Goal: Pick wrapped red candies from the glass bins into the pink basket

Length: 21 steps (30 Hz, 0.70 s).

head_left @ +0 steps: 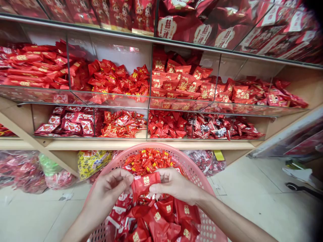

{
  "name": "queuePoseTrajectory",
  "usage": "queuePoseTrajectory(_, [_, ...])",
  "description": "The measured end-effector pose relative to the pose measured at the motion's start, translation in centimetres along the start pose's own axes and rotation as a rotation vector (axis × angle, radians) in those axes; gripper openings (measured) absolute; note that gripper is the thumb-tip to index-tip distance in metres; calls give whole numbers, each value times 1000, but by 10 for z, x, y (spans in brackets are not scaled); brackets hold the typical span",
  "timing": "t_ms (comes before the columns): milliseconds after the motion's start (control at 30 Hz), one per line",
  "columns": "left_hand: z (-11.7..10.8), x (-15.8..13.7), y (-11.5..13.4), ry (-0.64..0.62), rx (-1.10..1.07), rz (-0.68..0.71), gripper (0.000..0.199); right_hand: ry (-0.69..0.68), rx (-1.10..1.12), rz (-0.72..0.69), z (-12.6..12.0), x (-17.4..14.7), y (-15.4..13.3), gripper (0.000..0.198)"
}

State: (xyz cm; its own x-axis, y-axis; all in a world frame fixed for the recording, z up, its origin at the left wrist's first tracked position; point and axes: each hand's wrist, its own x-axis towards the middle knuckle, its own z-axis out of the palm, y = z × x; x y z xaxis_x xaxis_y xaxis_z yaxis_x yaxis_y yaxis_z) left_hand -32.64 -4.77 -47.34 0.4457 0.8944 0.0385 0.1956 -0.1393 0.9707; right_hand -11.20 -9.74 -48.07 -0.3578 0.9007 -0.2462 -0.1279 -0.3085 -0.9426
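Note:
Over a pink perforated plastic basket (202, 171), both hands hold one red candy packet (145, 184) with gold double-happiness characters, its printed face up. My left hand (114, 186) pinches the packet's left end between thumb and fingers. At the other end, my right hand (174, 185) grips with its thumb on the front. Below them, the basket holds larger dark red packets (158, 218) at the near side and red-and-white ones (121, 211) at the left. Small bright red candies with gold print (151, 159) fill its far side.
Beyond the basket stands a wooden shelf (75, 145) with clear dividers and several bins of red candies (121, 122). Bagged goods, including a yellow bag (93, 163), lie under the shelf. Tiled floor (242, 205) surrounds the basket; a black wheeled object (292, 186) is at right.

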Motion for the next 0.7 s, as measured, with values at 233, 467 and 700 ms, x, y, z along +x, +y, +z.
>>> queuePoseTrajectory(233, [1,-1,2,-18,5,0,25,2,-44,19,4,1,-5,32])
queuePoseTrajectory(467, [0,-1,7,-2,-54,-33,24,-20,-142,35,-18,-10,-9,32])
queuePoseTrajectory(700, [-17,-2,5,124,-11,-80,33,17,-376,160,-63,-49,-1,36])
